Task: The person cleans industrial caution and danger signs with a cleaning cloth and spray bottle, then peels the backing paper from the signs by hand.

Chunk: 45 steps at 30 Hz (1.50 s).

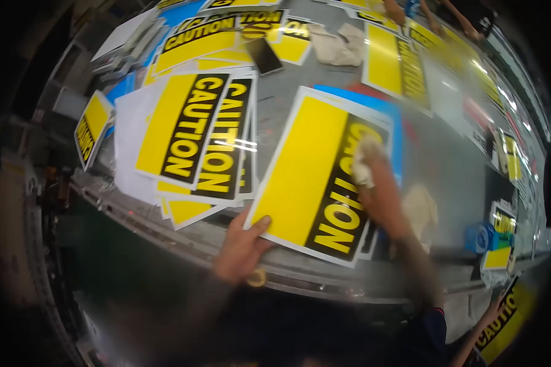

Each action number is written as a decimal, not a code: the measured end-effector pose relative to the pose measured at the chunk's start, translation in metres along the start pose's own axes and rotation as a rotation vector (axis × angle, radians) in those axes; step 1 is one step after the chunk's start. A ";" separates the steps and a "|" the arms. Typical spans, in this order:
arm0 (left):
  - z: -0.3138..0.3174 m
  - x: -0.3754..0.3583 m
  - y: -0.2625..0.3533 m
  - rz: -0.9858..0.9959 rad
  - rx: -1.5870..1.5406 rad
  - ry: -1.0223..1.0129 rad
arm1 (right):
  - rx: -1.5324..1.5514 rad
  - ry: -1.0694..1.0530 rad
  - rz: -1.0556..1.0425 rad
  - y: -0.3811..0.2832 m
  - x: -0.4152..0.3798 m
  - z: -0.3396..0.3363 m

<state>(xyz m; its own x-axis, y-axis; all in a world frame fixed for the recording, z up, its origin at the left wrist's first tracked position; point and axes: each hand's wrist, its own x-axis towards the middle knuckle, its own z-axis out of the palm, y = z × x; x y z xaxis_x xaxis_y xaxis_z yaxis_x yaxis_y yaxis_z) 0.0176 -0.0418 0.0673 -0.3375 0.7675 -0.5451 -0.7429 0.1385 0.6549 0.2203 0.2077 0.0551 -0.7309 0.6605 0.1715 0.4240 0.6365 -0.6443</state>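
A yellow and black CAUTION sign (300,177) with a white border lies at an angle near the table's front edge. My left hand (242,248) grips its near left corner, thumb on top and fingers beneath. On the black lettered band, my right hand (381,186) presses a crumpled white cloth (365,160), slightly blurred. Under the sign, a blue sheet (392,113) and the edges of other signs show. Close to my right forearm a pale cloth (419,211) rests on the table.
Overlapping CAUTION signs (187,131) lie to the left, with a dark phone (264,56) and a beige cloth (337,44) beyond. Other people's hands (395,11) are at the far side. Lower right, another person's hand (493,311) holds a sign (499,327).
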 end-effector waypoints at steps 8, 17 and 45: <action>-0.009 0.021 -0.006 0.045 0.266 0.107 | 0.031 -0.446 -0.168 -0.026 0.015 0.017; -0.001 0.019 -0.010 0.090 0.250 0.145 | 0.145 -0.690 -0.287 -0.022 0.003 0.023; 0.045 0.015 0.035 0.411 0.183 -0.216 | 0.284 -0.249 -0.164 -0.009 0.042 0.000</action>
<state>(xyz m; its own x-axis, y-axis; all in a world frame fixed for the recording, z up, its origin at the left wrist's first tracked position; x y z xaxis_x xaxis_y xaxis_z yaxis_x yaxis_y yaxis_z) 0.0124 0.0027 0.1053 -0.4396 0.8909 -0.1143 -0.4535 -0.1104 0.8844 0.1860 0.2296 0.0685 -0.8983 0.4208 0.1263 0.1518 0.5670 -0.8096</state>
